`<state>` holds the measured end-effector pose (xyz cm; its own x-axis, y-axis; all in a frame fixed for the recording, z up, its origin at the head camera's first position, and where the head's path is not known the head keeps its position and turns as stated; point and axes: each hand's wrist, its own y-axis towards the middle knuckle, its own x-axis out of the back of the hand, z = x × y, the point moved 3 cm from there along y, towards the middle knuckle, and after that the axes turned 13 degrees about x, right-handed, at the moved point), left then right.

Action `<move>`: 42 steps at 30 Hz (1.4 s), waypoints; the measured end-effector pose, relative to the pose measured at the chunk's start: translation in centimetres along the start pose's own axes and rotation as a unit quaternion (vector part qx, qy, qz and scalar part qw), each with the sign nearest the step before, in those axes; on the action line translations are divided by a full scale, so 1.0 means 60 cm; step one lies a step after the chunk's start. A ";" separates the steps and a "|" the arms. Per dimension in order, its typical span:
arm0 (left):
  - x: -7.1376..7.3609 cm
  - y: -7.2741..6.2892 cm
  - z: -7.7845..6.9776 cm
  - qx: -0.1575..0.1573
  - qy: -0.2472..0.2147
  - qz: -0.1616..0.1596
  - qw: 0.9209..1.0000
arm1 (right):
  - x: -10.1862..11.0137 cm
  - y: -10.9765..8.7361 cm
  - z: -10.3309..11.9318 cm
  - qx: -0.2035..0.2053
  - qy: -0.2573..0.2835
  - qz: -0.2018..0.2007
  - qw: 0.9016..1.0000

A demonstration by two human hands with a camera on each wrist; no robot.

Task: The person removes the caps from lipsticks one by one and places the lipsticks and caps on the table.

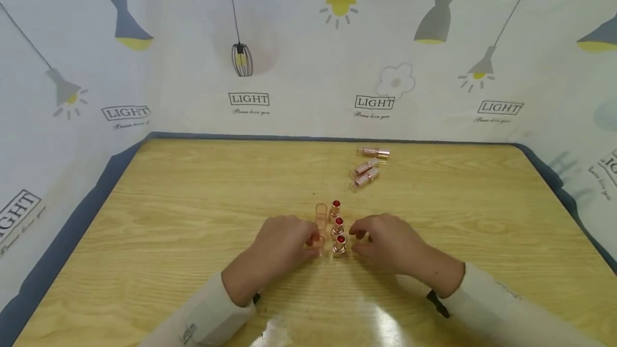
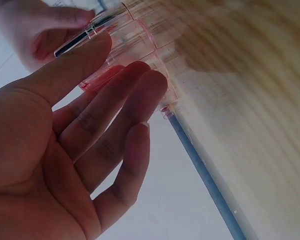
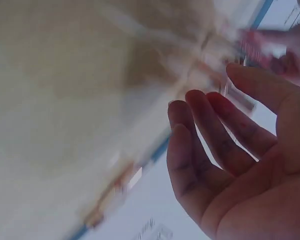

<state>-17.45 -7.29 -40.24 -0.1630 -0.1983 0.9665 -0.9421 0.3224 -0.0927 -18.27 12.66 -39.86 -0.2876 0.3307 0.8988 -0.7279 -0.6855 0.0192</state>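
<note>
Three open lipsticks with red tips stand upright in a row between my hands in the head view: a near one (image 1: 339, 245), a middle one (image 1: 338, 226) and a far one (image 1: 335, 210). Left of them stand clear pinkish lipstick caps (image 1: 321, 213). My left hand (image 1: 284, 242) has its thumb and fingers about the nearest clear cap (image 2: 127, 47), pinching it. To the right of the row, my right hand (image 1: 392, 242) holds nothing; its loosely bent fingers (image 3: 195, 100) stop just short of the lipsticks. The right wrist view is blurred around them.
Three more lipsticks with clear caps lie on their sides farther back: one at the rear (image 1: 376, 152), one in the middle (image 1: 367, 167) and a nearer one (image 1: 366, 178). The wooden table (image 1: 217, 186) meets a printed cloth backdrop (image 1: 308, 68) behind and at both sides.
</note>
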 end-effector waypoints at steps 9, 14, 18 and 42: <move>0.004 0.001 -0.004 0.010 0.008 -0.002 1.000 | 0.076 0.042 -0.083 -0.010 -0.090 -0.041 0.995; -0.002 -0.003 -0.004 -0.004 0.012 -0.012 1.000 | 0.080 0.063 -0.128 -0.030 -0.129 -0.030 0.991; -0.002 -0.005 -0.004 -0.001 0.013 -0.009 1.000 | 0.079 0.076 -0.144 -0.030 -0.162 -0.027 0.986; -0.007 -0.002 -0.001 0.006 0.007 -0.003 1.000 | 0.046 0.117 -0.148 -0.044 -0.269 0.010 0.962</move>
<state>-17.27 -7.21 -40.63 -0.1539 -0.1861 0.9704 -0.9465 0.3097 -0.0907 -29.68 14.53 -41.12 0.0446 -0.0812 0.9957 -0.7818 -0.6234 -0.0158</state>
